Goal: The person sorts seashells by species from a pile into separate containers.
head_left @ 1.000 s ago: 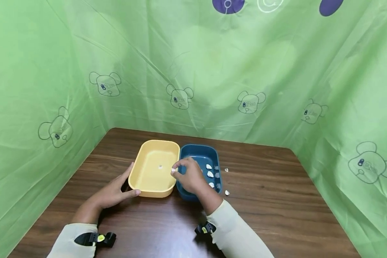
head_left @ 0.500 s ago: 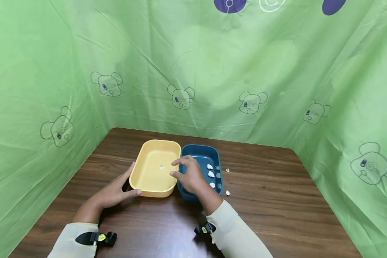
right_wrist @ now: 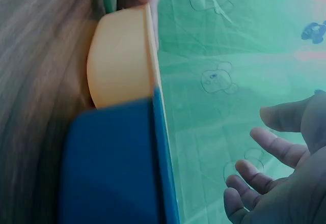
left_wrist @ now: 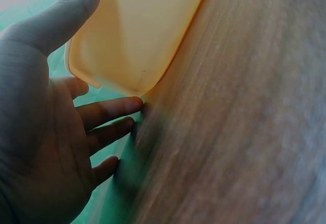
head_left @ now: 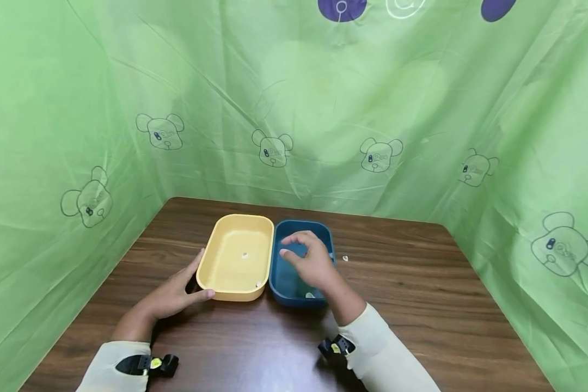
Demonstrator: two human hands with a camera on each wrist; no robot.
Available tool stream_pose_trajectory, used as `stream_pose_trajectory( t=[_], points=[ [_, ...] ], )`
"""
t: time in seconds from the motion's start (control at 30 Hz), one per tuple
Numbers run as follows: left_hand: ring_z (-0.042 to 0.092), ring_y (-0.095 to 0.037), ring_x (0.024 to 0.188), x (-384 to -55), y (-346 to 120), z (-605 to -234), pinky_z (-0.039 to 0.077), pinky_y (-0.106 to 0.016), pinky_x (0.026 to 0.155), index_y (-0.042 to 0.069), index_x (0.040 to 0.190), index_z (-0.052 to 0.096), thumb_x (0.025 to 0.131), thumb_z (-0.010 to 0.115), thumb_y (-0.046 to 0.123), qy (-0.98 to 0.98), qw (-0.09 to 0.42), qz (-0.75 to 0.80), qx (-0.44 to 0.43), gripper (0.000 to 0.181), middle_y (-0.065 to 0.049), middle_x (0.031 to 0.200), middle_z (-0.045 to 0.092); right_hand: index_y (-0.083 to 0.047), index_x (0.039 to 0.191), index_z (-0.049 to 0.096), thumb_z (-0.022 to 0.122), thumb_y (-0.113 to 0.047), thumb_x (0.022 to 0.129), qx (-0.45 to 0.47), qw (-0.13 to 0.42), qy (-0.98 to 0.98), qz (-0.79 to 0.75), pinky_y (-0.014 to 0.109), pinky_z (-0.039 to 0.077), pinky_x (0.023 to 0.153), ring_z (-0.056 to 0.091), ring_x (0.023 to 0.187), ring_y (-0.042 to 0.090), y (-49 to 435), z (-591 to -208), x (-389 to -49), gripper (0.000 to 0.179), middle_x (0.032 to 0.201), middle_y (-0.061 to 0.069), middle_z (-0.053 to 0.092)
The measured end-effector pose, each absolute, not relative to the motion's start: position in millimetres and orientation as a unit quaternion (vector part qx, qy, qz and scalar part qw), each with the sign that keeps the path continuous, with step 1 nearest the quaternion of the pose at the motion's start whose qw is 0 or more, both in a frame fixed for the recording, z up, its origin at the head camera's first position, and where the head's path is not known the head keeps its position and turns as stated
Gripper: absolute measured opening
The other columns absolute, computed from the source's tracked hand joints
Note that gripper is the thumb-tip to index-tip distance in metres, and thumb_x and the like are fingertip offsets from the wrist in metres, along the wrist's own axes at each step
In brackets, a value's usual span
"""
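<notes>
A yellow plastic tray (head_left: 227, 272) stands on the table, side by side with a dark blue tray (head_left: 286, 283). My left hand (head_left: 173, 291) rests against the yellow tray's near left corner, thumb at the front rim and fingers spread along the side. Over the blue tray hovers my right hand (head_left: 316, 264), with thumb and index finger apart and nothing between them. On the yellow tray's floor lie two small white pieces, one in the middle (head_left: 245, 255) and another white piece (head_left: 258, 284) near the front right corner. One white shell-like piece (head_left: 310, 295) shows in the blue tray; my right hand and forearm hide others.
To the right of the blue tray, a small white chip (head_left: 345, 258) lies on the brown wooden table (head_left: 411, 294). A green curtain (head_left: 323, 185) with printed bear heads surrounds the table at the back and sides. Black camera straps sit on both wrists.
My right hand has let go of a white piece, now in the yellow tray's front right corner, and has moved right over the blue tray. The left hand stays in place.
</notes>
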State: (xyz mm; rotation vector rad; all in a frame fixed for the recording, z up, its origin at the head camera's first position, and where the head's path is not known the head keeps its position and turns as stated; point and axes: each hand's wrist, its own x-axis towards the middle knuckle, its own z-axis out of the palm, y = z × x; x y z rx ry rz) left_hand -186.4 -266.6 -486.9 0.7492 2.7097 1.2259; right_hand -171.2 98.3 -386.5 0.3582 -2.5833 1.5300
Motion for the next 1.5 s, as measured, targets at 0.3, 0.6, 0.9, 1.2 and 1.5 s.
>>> stream_pose_trajectory(
  t=[0.3, 0.6, 0.9, 1.2, 1.5],
  points=[
    [0.026, -0.055, 0.161, -184.1, -267.3, -487.8, 0.030, -0.074, 0.122, 0.024, 0.178, 0.002, 0.097, 0.084, 0.033, 0.886, 0.035, 0.395, 0.241, 0.116, -0.029, 0.181, 0.016, -0.008, 0.111, 0.081, 0.077, -0.012, 0.103, 0.096, 0.078, -0.843, 0.524, 0.048, 0.054, 0.096, 0.062, 0.130, 0.033, 130.1, -391.7, -170.3, 0.010, 0.129, 0.012, 0.071],
    [0.023, -0.054, 0.163, -185.5, -265.5, -488.5, 0.028, -0.052, 0.130, 0.028, 0.178, 0.003, 0.097, 0.083, 0.033, 0.883, 0.036, 0.401, 0.241, 0.114, -0.027, 0.182, 0.013, -0.008, 0.110, 0.080, 0.077, -0.010, 0.102, 0.097, 0.111, -0.839, 0.524, 0.035, 0.047, 0.085, 0.062, 0.112, 0.027, 170.1, -401.5, -168.8, 0.009, 0.134, 0.015, 0.070],
    [0.023, -0.054, 0.162, -185.0, -265.5, -486.0, 0.027, -0.051, 0.130, 0.025, 0.178, 0.003, 0.097, 0.083, 0.033, 0.883, 0.037, 0.401, 0.241, 0.114, -0.028, 0.181, 0.013, -0.001, 0.112, 0.078, 0.076, -0.005, 0.101, 0.062, 0.090, -0.846, 0.522, 0.032, 0.052, 0.088, 0.064, 0.112, 0.027, 210.2, -416.1, -165.4, 0.011, 0.122, 0.018, 0.070],
    [0.024, -0.057, 0.161, -185.3, -263.8, -489.2, 0.027, -0.080, 0.119, 0.024, 0.178, 0.002, 0.096, 0.085, 0.031, 0.881, 0.039, 0.406, 0.240, 0.116, -0.030, 0.181, 0.013, 0.000, 0.116, 0.076, 0.075, -0.010, 0.103, 0.053, 0.056, -0.864, 0.497, 0.035, 0.055, 0.093, 0.065, 0.107, 0.021, 236.1, -430.3, -157.4, 0.017, 0.116, 0.016, 0.072],
    [0.023, -0.054, 0.162, -185.7, -264.5, -488.9, 0.028, -0.070, 0.124, 0.028, 0.178, 0.001, 0.097, 0.084, 0.031, 0.882, 0.042, 0.406, 0.233, 0.117, -0.027, 0.182, 0.013, 0.000, 0.119, 0.074, 0.078, -0.012, 0.101, 0.047, 0.007, -0.875, 0.482, 0.030, 0.054, 0.088, 0.067, 0.103, 0.023, 249.7, -450.1, -151.8, 0.022, 0.117, 0.016, 0.075]
  ],
)
